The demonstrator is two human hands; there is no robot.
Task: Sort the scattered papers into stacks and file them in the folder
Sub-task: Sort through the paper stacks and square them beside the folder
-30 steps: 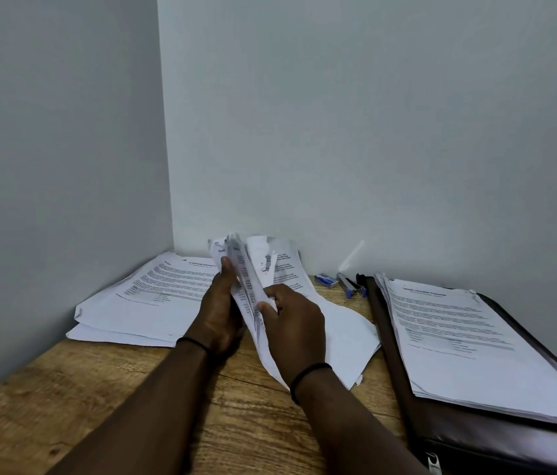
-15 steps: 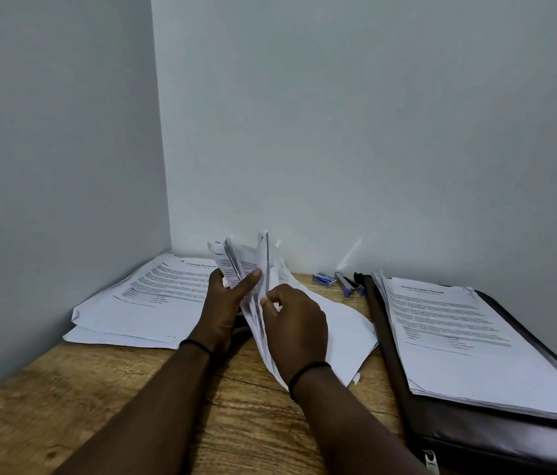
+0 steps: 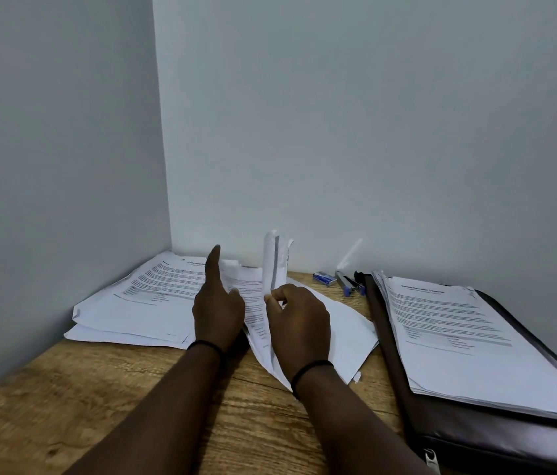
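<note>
Centrally, the right hand [image 3: 296,323] pinches upright sheets [image 3: 272,265] of the middle pile [image 3: 345,334]; the left hand [image 3: 217,303] holds nothing, forefinger extended. Unsupported, those sheets may flop or slide, mixing with the left stack [image 3: 140,303].

Single head-worn view, wide-angle. Faces forward and slightly down into a wall corner [image 3: 167,234]. Close over the desk [image 3: 64,399]; both forearms enter from the bottom edge. Upper half filled by wall.

Wooden table [image 3: 64,399] set in grey wall corner; blue stapler [image 3: 345,283] and small blue box [image 3: 324,278] near table's far edge; black wristbands [image 3: 206,345] on both wrists.
</note>
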